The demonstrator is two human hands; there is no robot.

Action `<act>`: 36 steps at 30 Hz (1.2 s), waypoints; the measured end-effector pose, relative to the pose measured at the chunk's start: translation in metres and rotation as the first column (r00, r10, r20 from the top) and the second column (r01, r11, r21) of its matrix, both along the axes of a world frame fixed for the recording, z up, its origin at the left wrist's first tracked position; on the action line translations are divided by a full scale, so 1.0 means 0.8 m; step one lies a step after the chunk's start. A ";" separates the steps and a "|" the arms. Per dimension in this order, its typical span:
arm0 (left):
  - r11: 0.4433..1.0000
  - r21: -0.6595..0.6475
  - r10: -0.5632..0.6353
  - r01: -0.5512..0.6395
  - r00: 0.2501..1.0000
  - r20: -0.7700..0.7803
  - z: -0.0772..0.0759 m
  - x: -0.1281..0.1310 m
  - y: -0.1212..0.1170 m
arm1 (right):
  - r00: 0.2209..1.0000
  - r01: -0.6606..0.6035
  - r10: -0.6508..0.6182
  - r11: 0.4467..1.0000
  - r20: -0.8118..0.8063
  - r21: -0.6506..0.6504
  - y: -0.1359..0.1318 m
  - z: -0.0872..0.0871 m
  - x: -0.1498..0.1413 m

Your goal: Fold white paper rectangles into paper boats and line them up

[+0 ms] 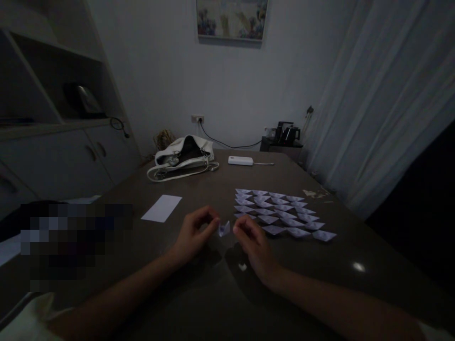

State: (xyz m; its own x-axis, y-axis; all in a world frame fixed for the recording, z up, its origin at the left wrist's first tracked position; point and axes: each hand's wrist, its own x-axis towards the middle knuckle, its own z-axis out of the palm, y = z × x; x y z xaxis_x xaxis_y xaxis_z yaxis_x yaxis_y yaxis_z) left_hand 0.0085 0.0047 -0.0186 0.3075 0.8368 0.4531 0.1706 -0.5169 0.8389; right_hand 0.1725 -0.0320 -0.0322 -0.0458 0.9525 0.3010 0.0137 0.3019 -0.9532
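Dim light falls over the dark table [199,298], a white wall [142,71] behind its far edge, and out in the middle, toward the near edge, is the small folded paper [223,230]! The left hand [194,234] has it, seemingly pinched at one side between thumb and fingertips. Just across, the right hand [258,251] curls in close; whether its fingertips meet, I can't tell. Rows of paper boats [280,213] line up toward the right edge, a flat white sheet [162,208] lies left, and a white bag [185,158] sits near the far-left corner!
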 end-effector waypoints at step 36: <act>0.991 -0.122 -0.043 0.056 0.993 0.110 -0.007 0.004 0.004 | 0.986 -0.163 0.165 0.985 0.022 -0.063 -0.008 -0.001 -0.005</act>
State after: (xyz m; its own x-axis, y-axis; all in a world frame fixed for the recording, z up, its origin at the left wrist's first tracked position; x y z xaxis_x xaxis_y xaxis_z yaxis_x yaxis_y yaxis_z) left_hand 0.0120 0.0079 -0.0241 0.3052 0.8736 0.3790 0.0529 -0.4129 0.9092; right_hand 0.1685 -0.0383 -0.0329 -0.2104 0.9478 0.2398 -0.0052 0.2442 -0.9697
